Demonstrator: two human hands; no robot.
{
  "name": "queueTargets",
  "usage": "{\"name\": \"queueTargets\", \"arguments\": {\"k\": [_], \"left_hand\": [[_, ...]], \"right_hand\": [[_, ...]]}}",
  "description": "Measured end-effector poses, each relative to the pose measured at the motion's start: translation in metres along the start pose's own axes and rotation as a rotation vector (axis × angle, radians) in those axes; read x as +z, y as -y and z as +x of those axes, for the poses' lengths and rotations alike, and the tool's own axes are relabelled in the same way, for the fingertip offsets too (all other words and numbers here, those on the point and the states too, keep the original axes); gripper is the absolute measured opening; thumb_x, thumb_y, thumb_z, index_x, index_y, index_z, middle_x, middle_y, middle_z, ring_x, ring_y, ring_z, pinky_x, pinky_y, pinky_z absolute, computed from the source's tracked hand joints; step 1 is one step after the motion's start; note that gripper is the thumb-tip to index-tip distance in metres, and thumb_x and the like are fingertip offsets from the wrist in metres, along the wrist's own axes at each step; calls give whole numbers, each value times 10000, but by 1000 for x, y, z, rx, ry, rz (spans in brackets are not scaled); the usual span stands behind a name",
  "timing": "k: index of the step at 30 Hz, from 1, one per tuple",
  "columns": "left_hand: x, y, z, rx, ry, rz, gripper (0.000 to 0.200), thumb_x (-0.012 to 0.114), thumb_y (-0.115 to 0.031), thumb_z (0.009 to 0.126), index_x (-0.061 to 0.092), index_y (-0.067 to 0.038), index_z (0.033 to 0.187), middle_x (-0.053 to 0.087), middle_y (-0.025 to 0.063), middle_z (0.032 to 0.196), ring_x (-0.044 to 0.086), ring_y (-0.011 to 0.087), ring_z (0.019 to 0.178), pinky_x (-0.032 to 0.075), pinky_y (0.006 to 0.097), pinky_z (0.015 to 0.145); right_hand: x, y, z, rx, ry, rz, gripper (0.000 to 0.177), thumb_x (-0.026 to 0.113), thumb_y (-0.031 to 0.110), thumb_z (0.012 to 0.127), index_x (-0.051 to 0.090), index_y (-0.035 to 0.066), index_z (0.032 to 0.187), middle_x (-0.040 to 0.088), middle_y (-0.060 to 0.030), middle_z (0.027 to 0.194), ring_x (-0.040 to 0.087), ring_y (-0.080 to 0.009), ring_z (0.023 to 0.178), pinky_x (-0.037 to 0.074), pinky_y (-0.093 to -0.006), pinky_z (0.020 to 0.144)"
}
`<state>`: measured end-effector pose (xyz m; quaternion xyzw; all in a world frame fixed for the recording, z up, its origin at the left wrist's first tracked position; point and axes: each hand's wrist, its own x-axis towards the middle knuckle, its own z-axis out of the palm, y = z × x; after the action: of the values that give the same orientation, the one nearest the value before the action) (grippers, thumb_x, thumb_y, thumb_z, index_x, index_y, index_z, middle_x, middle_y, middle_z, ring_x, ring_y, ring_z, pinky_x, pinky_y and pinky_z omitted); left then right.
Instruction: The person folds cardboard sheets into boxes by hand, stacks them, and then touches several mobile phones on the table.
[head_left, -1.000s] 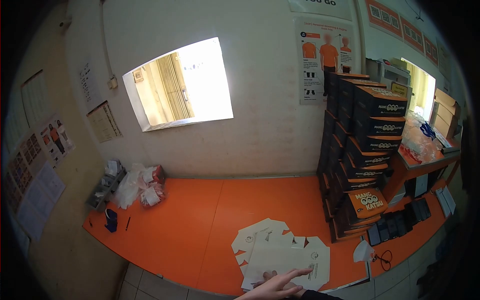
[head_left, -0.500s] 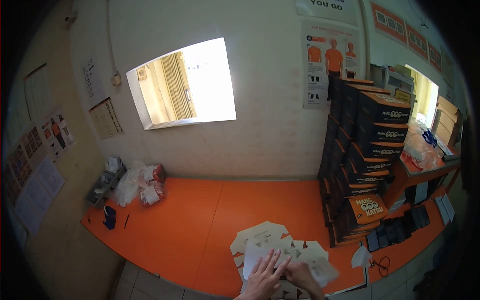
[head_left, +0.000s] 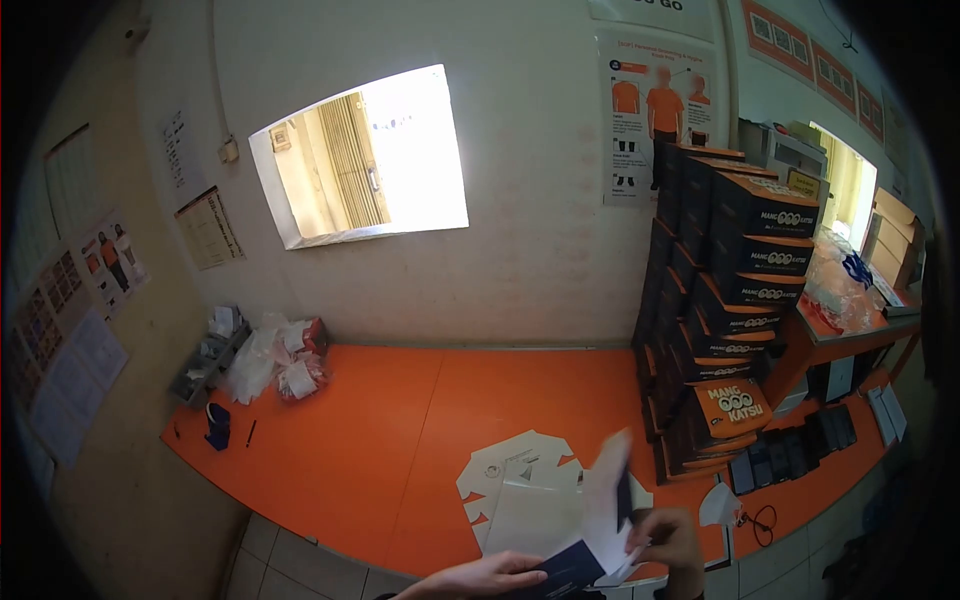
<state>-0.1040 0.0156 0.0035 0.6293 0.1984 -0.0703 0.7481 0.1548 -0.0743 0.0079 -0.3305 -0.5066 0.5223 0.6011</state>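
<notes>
Here, the left hand (head_left: 500, 573) grips a dark carton (head_left: 565, 570) over the tabletop's (head_left: 380, 430) near edge, while the right hand (head_left: 665, 540) pinches its white part. Pale cardboard (head_left: 530, 512) lies just beyond. Stacked boxes (head_left: 735, 310) stand toward the right edge, well apart from plastic bags (head_left: 258, 365) near the far left corner.

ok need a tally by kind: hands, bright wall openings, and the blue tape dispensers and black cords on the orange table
hands: 2 (left hand, right hand)
bright wall openings: 2
blue tape dispenser: 1
black cord: 1
total: 6
</notes>
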Motion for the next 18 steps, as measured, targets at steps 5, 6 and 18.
{"name": "queueTargets", "arguments": {"k": [5, 6, 18], "left_hand": [[9, -19, 6, 160, -321, 199, 331, 538, -198, 918, 534, 47, 1141, 608, 71, 1007, 525, 88, 925, 464, 259, 762], [8, -16, 6, 221, -261, 118, 328, 533, -157, 915, 505, 46, 1171, 594, 62, 1023, 523, 84, 931, 455, 245, 776], [19, -29, 13, 880, -901, -620, 412, 497, -52, 817, 411, 1, 1216, 539, 101, 1076, 532, 197, 1036, 440, 370, 920]], "right_hand": [[39, 47, 45, -420, 194, -1168, 181, 731, 139, 669, 693, 138, 846, 596, 14, 722, 550, -138, 699, 446, -280, 575], [41, 47, 48, -488, 361, -1266, 186, 699, 152, 687, 694, 159, 873, 581, 28, 741, 541, -140, 726, 447, -283, 585], [49, 30, 32, -862, 242, -1105, 278, 758, 242, 674, 693, 271, 943, 557, 31, 754, 549, -105, 596, 441, -232, 530]]}}
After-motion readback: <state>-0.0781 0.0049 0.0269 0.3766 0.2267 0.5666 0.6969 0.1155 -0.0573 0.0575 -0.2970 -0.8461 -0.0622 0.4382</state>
